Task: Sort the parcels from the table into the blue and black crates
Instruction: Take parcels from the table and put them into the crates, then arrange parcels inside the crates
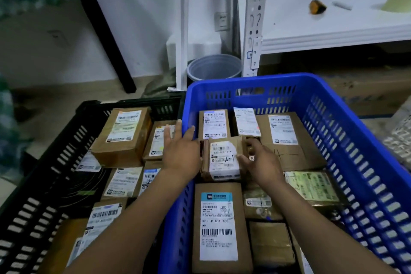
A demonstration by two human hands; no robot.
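We logged a white shelf rack [333, 35] at the back right, behind the crates. The blue crate [355, 140] stood at right, its floor packed with brown labelled parcels lying flat. The black crate [44, 184] sat just beside it at left, likewise filled with parcels, some stacked. A grey bucket [213, 69] stood on the floor behind both crates.

In the blue crate we noted a long parcel [219, 224] near the front, label up. Beyond it was the small parcel [223, 158], white label up with handwritten marks. It sat above other parcels in the blue crate, near the left wall and between the two hands. We could not tell whether it rested on them or was lifted clear.

The left hand [181, 153] lay over the blue crate's left wall, palm down, fingers straight and slightly spread. Its thumb side was against the small parcel's left edge. The right hand [261, 162] gripped the small parcel's right side, fingers [252, 142] curled round the far right corner, thumb on the label
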